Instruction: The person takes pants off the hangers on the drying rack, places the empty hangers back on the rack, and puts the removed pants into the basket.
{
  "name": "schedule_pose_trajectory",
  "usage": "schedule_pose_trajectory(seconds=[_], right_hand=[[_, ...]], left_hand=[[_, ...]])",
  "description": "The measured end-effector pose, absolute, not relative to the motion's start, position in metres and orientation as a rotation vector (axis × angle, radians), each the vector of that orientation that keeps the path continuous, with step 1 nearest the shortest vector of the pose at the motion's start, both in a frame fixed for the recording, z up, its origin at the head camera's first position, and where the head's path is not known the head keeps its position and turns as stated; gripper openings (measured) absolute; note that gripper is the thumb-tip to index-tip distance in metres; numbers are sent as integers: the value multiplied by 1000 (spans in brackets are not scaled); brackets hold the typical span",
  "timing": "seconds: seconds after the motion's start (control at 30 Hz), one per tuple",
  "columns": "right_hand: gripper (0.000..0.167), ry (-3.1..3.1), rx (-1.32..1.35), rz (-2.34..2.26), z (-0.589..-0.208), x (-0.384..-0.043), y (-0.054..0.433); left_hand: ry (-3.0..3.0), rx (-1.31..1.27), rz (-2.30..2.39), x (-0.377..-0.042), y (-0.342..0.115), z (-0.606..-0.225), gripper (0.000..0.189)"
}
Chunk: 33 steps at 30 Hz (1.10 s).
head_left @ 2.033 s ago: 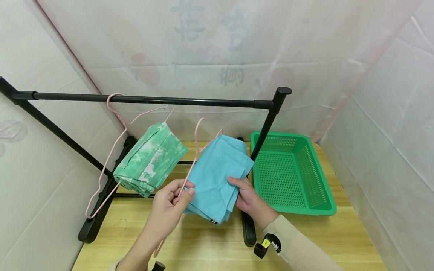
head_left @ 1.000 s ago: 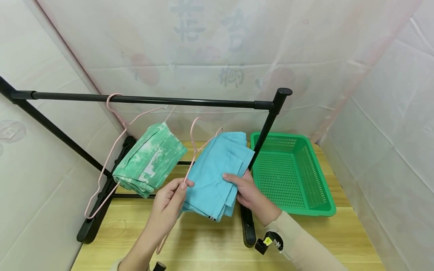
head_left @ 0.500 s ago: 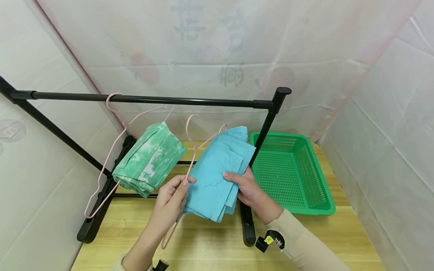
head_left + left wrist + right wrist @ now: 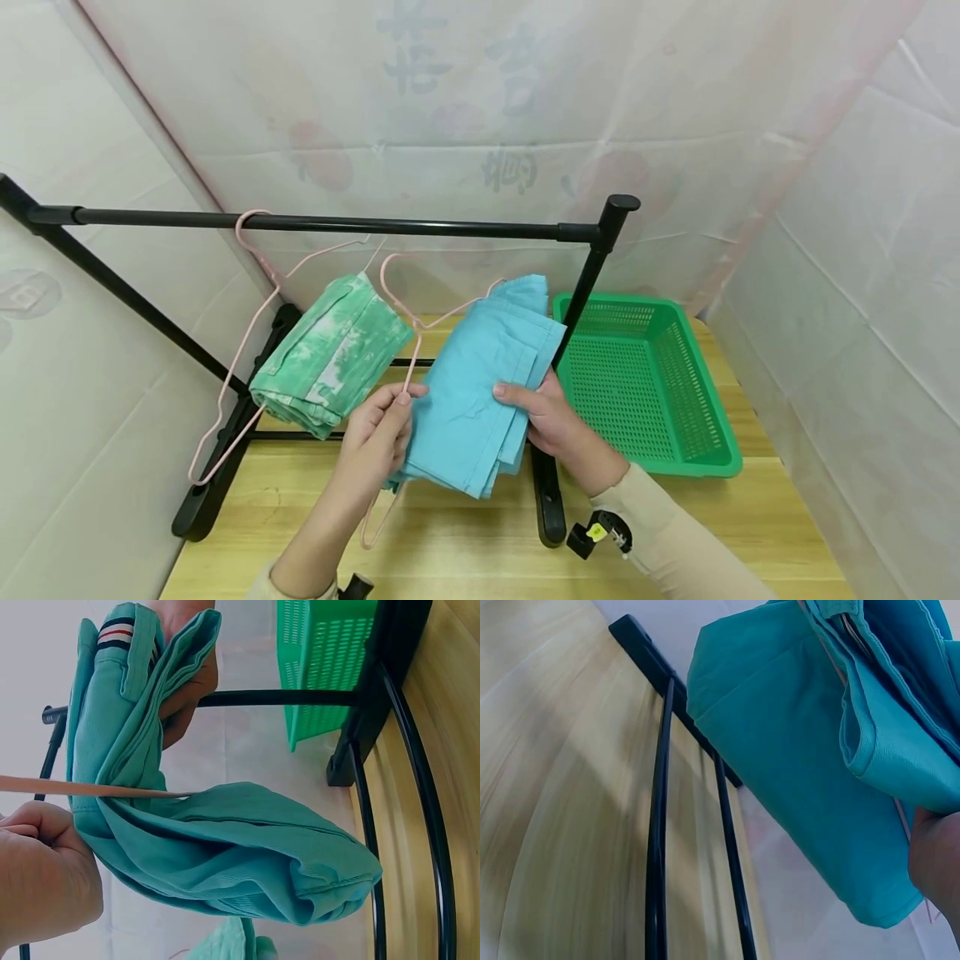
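Note:
My left hand [image 4: 377, 439] pinches the side of a pink clothes hanger [image 4: 417, 325] between thumb and fingers. Folded blue pants [image 4: 480, 392] drape over the hanger's bottom bar, with part hanging on either side in the left wrist view. My right hand [image 4: 551, 421] grips the right edge of the pants, thumb on top and fingers behind. A striped trim [image 4: 116, 634] shows on the cloth near the right hand. The hanger's hook is off the rack, just below its black top rail [image 4: 420, 226]. Cloth hides part of the hanger.
Green tie-dye folded clothing [image 4: 330, 354] hangs on another pink hanger [image 4: 247, 325], hooked on the rail at left. A green plastic basket [image 4: 731, 425] stands right of the rack on the wooden table [image 4: 675, 542]. Pale curtain walls surround the table.
The held hanger's hook has swung left and slightly up, and its lower end has shifted right. The upper edge of the pants has risen a little. Both hands keep their hold.

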State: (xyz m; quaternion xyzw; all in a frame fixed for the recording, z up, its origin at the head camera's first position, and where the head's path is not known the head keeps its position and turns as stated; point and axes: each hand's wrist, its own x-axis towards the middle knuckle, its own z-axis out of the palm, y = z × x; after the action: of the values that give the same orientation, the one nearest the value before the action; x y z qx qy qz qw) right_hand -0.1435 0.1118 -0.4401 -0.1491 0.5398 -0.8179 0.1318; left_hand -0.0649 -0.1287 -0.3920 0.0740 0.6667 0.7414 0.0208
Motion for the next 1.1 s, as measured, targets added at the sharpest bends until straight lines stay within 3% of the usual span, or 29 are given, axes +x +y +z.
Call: schedule_pose_trajectory(seconds=[0.43,1.1], right_hand=[[67,1561,-625,-2340,-432,-144,114],[67,1653,-732,-2329,-417,-135,113]], left_hand=[[2107,183,2288,-66,-129,-394,38],[2912,328,2040,-76,-122,-403,20]])
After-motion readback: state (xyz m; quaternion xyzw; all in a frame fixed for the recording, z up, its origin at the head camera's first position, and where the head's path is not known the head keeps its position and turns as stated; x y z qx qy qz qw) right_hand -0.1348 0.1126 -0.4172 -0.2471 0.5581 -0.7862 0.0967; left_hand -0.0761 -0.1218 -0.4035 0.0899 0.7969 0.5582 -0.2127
